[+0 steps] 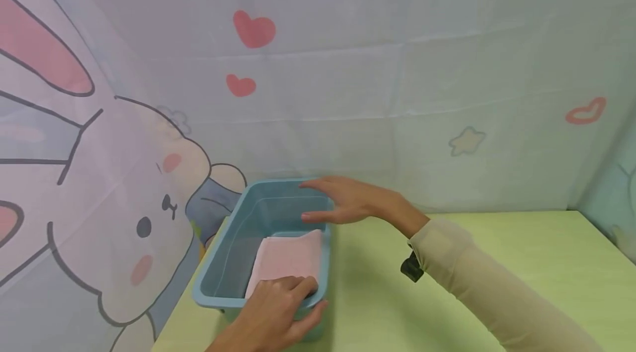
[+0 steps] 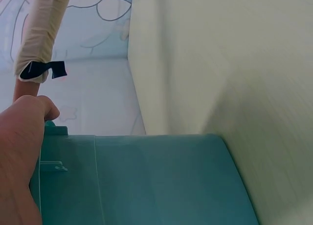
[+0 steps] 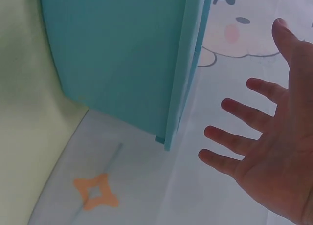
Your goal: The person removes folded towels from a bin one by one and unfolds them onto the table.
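A blue plastic basin [image 1: 218,264] stands on the green tabletop, its long side running away from me. Inside it lies a flat, folded pink cloth [image 1: 288,258], which leans up against the right wall. My left hand [image 1: 273,308] grips the basin's near rim, fingers over the inside edge and thumb outside; its fingertips are partly hidden. Over the far right part of the basin hovers my right hand [image 1: 348,200], fingers spread and holding nothing. The right wrist view shows that hand [image 3: 274,142] apart from the basin's rim [image 3: 183,78].
The green tabletop [image 1: 507,264] extends to the right of the basin. Behind it hangs a pale curtain [image 1: 348,92] with hearts and stars, and a printed rabbit [image 1: 124,203] is close on the left. A black strap [image 1: 411,267] hangs at the right sleeve's cuff.
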Demonstrator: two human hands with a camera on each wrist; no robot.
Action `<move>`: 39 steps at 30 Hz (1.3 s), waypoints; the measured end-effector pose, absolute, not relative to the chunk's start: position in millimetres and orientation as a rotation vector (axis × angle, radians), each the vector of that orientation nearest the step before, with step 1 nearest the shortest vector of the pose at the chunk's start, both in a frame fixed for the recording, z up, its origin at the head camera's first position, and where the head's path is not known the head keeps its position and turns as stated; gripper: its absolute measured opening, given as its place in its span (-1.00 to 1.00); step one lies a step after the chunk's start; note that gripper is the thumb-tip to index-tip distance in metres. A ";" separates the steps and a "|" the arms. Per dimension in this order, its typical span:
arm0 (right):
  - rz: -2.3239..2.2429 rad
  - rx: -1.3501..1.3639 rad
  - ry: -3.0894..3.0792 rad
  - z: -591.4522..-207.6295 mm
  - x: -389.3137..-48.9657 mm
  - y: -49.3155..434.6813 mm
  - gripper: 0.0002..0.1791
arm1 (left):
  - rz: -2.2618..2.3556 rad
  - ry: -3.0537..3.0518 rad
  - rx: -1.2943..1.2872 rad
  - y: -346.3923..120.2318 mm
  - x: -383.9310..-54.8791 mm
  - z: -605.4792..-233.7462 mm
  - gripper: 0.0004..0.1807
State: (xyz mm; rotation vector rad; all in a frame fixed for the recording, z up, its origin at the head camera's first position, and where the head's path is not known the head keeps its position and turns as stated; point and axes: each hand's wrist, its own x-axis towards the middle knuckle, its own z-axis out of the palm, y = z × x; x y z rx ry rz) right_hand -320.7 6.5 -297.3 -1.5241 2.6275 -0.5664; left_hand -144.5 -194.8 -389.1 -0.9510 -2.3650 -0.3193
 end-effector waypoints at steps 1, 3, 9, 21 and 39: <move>-0.557 -1.527 2.623 -296.9 -321.6 3.3 -0.09 | -0.324 -2.368 -0.952 -194.0 -144.2 -389.0 -0.73; -0.550 -1.523 2.608 -295.7 -323.0 -2.9 -0.10 | -0.331 -2.370 -0.954 -192.4 -143.8 -388.7 -0.73; -0.507 -1.486 2.551 -288.9 -326.7 -19.9 -0.10 | -0.352 -2.357 -0.950 -188.1 -142.2 -387.4 -0.73; -0.393 -1.423 2.528 -286.2 -338.4 -50.5 -0.10 | -0.323 -2.241 -0.981 -180.2 -140.3 -387.4 -0.79; -0.316 -1.220 2.486 -304.5 -350.1 -74.7 -0.09 | -0.186 -2.037 -1.078 -164.1 -136.3 -388.8 -0.92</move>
